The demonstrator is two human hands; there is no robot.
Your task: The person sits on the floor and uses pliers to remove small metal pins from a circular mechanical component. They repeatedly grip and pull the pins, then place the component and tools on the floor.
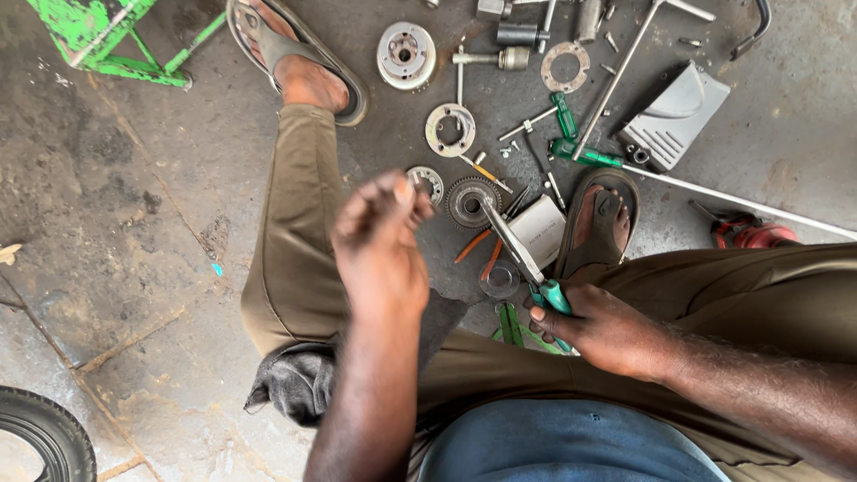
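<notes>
1. Centrally: left hand point(379, 245), raised above the floor point(134, 223), fingers pressed together at the tips, pinching a small metal part point(416, 181); what kind of part cannot be told.
2. Right hand point(600, 328), at 4 o'clock from the left hand, fingers wrapped around the green handles of pliers point(522, 254). The long jaws point to 11 o'clock, their tip over a toothed gear point(470, 200).
3. Gear, on the floor at 1 o'clock from the left hand, just beside a smaller round bearing point(428, 181).
4. Flat ring plate point(449, 129), at 12 o'clock from the gear.
5. Round hub point(406, 55), at 11 o'clock from the ring plate, near the left sandal point(299, 58).
6. Thin gasket ring point(565, 66), at 2 o'clock from the ring plate.
7. Green-handled screwdriver point(585, 153), beside a long T-handle wrench point(620, 71).
8. Grey cover point(674, 116), at 3 o'clock from the wrench.
9. White box point(542, 230), touching the right sandal point(596, 228).
10. Dark rag point(299, 379), on the left knee.
11. Tyre point(45, 437), at 8 o'clock, well apart.
12. Green frame point(98, 36), at 10 o'clock.
</notes>
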